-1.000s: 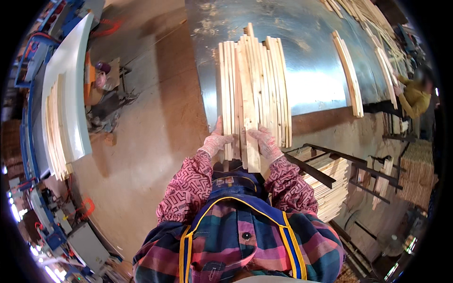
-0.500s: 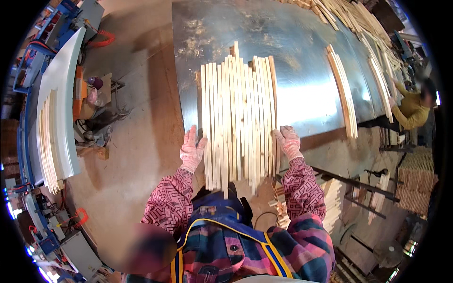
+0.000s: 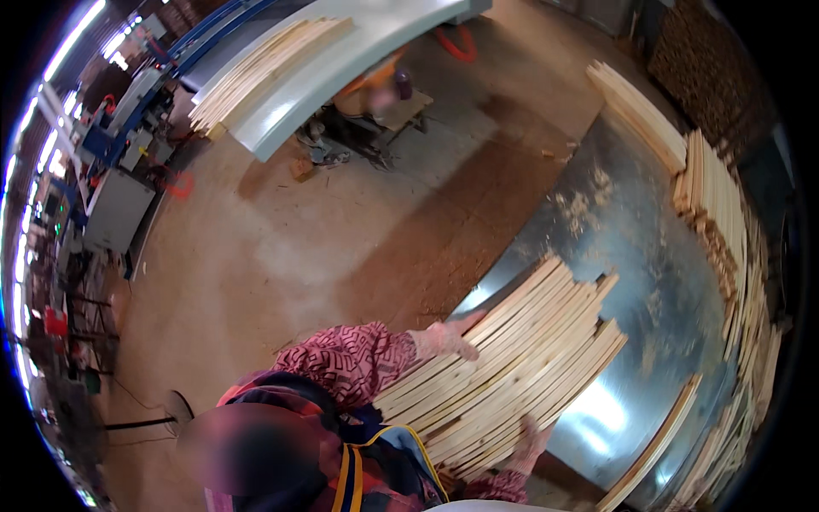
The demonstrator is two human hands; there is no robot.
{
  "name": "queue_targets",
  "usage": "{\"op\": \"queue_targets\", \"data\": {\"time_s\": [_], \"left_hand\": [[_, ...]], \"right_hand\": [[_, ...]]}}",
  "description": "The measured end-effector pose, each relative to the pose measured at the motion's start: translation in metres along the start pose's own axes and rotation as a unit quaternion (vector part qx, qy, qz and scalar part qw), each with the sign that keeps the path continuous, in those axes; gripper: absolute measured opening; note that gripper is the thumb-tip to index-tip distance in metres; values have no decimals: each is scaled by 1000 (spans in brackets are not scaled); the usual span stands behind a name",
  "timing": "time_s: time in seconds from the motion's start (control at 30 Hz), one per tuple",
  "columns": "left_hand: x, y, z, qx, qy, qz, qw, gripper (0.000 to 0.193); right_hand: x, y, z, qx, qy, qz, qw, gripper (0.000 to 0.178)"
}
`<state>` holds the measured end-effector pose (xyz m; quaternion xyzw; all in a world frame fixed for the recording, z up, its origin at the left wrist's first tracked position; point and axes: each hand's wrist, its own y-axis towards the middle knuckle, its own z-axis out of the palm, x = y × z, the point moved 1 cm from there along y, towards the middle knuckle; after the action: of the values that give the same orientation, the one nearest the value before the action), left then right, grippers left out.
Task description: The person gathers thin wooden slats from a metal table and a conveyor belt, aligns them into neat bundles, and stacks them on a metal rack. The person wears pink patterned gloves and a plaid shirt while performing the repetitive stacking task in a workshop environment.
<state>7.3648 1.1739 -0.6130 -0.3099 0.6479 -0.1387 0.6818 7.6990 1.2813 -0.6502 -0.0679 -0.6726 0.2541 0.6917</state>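
A flat row of pale wooden strips (image 3: 512, 363) lies side by side on a shiny metal-topped table (image 3: 653, 328). Their near ends reach past the table toward my body. My left hand (image 3: 448, 339), in a pinkish work glove, grips the row's left edge, its thumb over the top and its fingers along the side. At the opposite edge, my right hand (image 3: 531, 439), gloved alike, holds the strips from the right. Part of that hand is hidden or blurred. The strips' far ends are uneven.
A few more strips (image 3: 657, 444) lie on the table to the right. Stacked wood (image 3: 712, 200) lines its far side. Across the floor, a pale curved-looking table (image 3: 281, 107) carries another strip pile (image 3: 264, 68). A pedestal fan (image 3: 177, 411) and machines stand left.
My view has swung left, so the table and strips now appear lower right and slanted. My hands stay at both sides of the row, and my left thumb now lies over its edge.
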Motion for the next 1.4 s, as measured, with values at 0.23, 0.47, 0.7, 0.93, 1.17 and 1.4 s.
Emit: {"op": "queue_targets", "data": {"time_s": [0.23, 0.47, 0.7, 0.93, 1.17, 1.4], "left_hand": [[6, -82, -64, -26, -49, 31, 998, 106], [-29, -188, -227, -87, -216, 229, 945, 113], [-83, -252, -321, -286, -148, 338, 884, 113], [-102, -295, -307, -422, -166, 398, 797, 109], [-94, -321, -322, -530, -241, 428, 691, 109], [-69, -330, -326, -602, -282, 449, 597, 114]], "right_hand": [[-29, -21, 44, 85, -18, -51, 995, 73], [140, -67, 277, 192, 0, -129, 973, 87], [221, -18, 450, 432, 72, -243, 866, 86], [224, 37, 536, 538, 108, -131, 826, 89], [246, 30, 670, 672, 44, -77, 735, 93], [274, -27, 738, 795, 22, -51, 605, 84]]}}
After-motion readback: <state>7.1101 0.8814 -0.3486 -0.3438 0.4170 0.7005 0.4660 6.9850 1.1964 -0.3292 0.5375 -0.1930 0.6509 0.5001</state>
